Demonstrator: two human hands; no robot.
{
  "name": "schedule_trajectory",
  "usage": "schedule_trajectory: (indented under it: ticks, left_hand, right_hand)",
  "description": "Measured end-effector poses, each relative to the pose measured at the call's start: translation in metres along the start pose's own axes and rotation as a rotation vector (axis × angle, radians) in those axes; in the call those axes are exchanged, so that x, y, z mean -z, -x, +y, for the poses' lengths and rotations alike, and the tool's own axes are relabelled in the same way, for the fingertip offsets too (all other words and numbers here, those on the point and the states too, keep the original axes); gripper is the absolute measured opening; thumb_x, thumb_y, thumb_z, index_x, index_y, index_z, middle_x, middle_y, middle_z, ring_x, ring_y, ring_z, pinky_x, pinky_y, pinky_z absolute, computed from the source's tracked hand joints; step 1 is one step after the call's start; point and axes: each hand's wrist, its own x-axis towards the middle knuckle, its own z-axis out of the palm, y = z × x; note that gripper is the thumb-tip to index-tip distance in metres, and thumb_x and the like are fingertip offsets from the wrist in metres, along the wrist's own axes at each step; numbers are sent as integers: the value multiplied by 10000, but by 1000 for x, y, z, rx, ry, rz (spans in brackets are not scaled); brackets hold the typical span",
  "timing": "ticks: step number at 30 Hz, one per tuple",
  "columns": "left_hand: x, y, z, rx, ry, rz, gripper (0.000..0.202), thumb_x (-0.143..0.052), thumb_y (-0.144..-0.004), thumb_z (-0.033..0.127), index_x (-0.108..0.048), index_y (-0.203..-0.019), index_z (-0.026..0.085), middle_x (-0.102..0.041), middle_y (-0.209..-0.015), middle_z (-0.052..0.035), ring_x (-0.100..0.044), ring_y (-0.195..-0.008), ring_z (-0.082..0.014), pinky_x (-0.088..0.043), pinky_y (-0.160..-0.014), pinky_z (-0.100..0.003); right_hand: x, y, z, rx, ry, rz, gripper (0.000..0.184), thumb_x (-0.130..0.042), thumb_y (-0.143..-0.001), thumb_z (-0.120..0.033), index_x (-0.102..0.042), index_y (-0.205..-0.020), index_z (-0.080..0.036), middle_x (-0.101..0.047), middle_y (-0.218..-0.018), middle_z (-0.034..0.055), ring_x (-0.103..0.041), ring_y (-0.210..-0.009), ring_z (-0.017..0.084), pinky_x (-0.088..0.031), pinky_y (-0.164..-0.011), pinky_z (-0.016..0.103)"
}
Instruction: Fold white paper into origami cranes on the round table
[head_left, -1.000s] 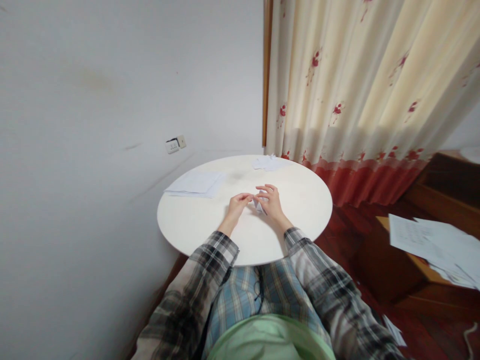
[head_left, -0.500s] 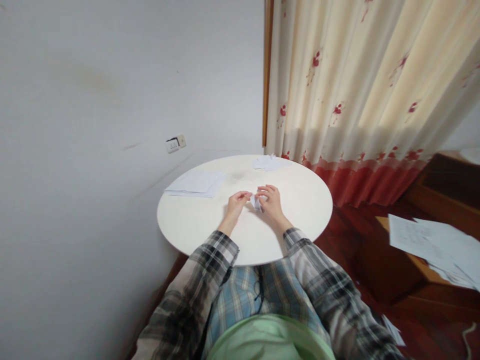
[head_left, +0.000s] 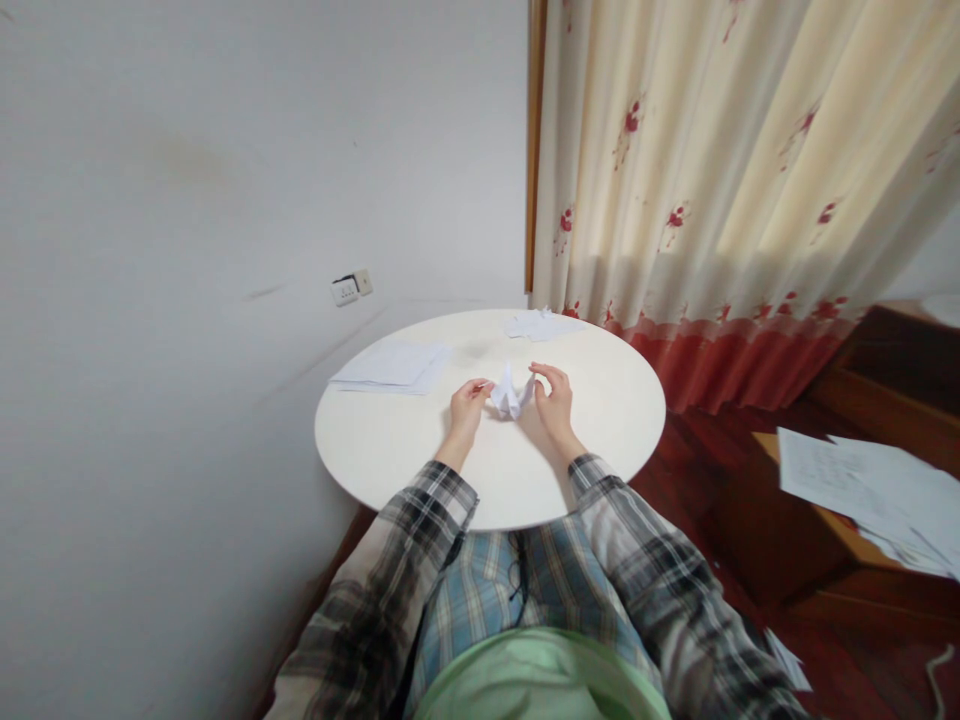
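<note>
A small folded white paper figure (head_left: 509, 397) is held up just above the round white table (head_left: 607, 440), between both hands. My left hand (head_left: 466, 408) pinches its left tip with curled fingers. My right hand (head_left: 553, 400) pinches its right tip, fingers bent. The folded piece spreads between the two pinches with a point sticking up in the middle. Both plaid sleeves rest at the table's near edge.
A stack of white paper sheets (head_left: 394, 366) lies at the table's back left. Several folded paper pieces (head_left: 540, 324) sit at the far edge. A flowered curtain (head_left: 720, 170) hangs behind; loose papers (head_left: 870, 490) lie on a wooden bench at right.
The hands have drawn apart and lifted slightly, pulling the folded paper open so it now spreads between them with a point raised; before, it was tucked under the right hand.
</note>
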Motion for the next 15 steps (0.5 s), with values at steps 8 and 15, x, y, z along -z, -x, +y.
schedule_trajectory:
  ticks: [8, 15]
  left_hand:
    - [1, -1, -1, 46, 4, 20, 192, -607, -604, 309, -595, -717, 154, -602, -680, -13, -530, -645, -133, -394, -609, -242]
    - [0, -1, 0, 16, -9, 0, 230, -611, -624, 340, -610, -756, 151, -634, -755, -41, -554, -704, -149, -405, -635, -250]
  right_hand:
    - [-9, 3, 14, -263, -15, -14, 399, -497, -747, -233, -480, -1134, -138, -603, -1058, 113, -538, -977, 200, -380, -888, 368]
    - [-12, 2, 15, -271, -5, -197, 171, -488, -740, -243, -628, -805, -168, -664, -839, 69, -586, -800, 186, -418, -765, 307]
